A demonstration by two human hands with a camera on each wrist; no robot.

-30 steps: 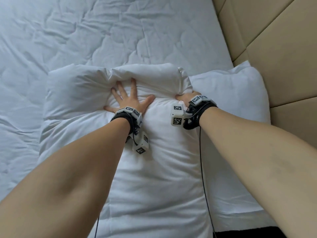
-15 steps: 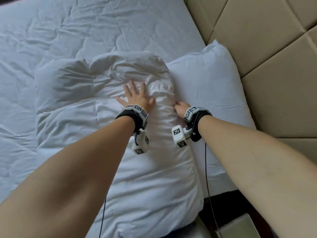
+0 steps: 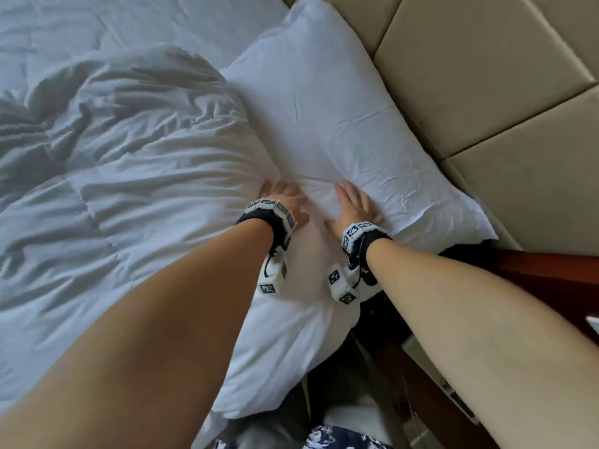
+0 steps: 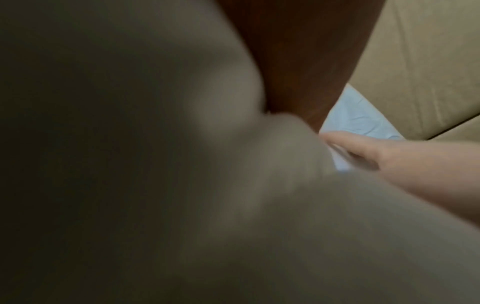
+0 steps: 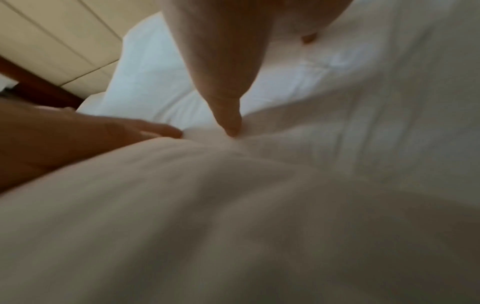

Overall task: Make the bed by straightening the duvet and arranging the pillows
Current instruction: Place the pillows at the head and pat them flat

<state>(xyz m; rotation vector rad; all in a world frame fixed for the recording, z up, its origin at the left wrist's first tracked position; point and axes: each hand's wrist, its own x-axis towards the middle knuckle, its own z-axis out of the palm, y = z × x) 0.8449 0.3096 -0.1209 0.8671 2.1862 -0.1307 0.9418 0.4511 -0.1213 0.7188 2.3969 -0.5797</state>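
The white duvet [image 3: 136, 176] lies rumpled over the left of the bed, its top edge bunched against a white pillow [image 3: 327, 102] that leans on the headboard. My left hand [image 3: 283, 202] presses on the duvet's edge beside the pillow, its fingertips partly hidden by the fold. Flat and with straight fingers, my right hand [image 3: 355, 205] rests on the near end of the pillow where the duvet meets it. In the right wrist view a finger [image 5: 226, 98] pushes into the crease between duvet [image 5: 233, 205] and pillow [image 5: 155, 82]. The left wrist view is dark and blurred.
A beige padded headboard [image 3: 486, 76] runs along the right. Dark wooden furniture [image 3: 538, 270] stands beside the bed at the lower right. The quilted mattress cover [image 3: 129, 17] shows at the top left. Patterned clothing [image 3: 324, 439] is at the bottom edge.
Both hands have slid right, from the folded duvet top to the pillow's near end. The right hand has gone from curled at the duvet's edge to lying flat. The view has swung right.
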